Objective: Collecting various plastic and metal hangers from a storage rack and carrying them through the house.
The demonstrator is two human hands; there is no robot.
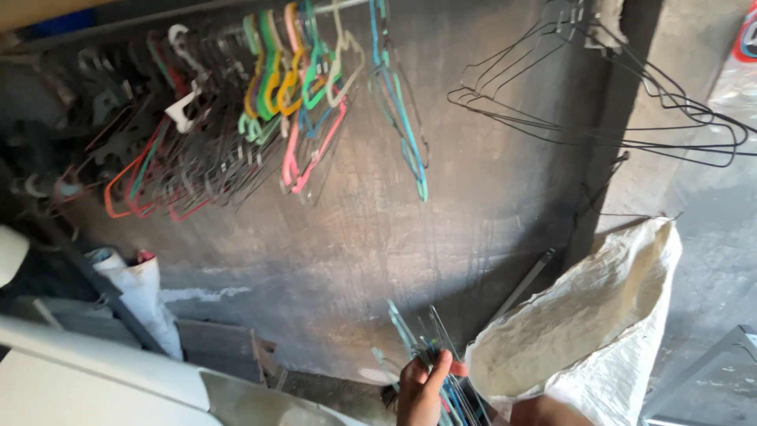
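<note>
My left hand is at the bottom middle, closed around a bundle of thin hangers, teal and dark, whose ends stick up past my thumb. Only a small part of my right hand shows at the bottom edge, just right of the bundle and against the mouth of a white woven sack. Its fingers are cut off by the frame. The sack stands open and leans against the dark wall.
Many coloured plastic and wire hangers hang on a rail at the upper left. Several black wire hangers hang at the upper right. A rolled white bundle leans at the left, above a pale curved surface.
</note>
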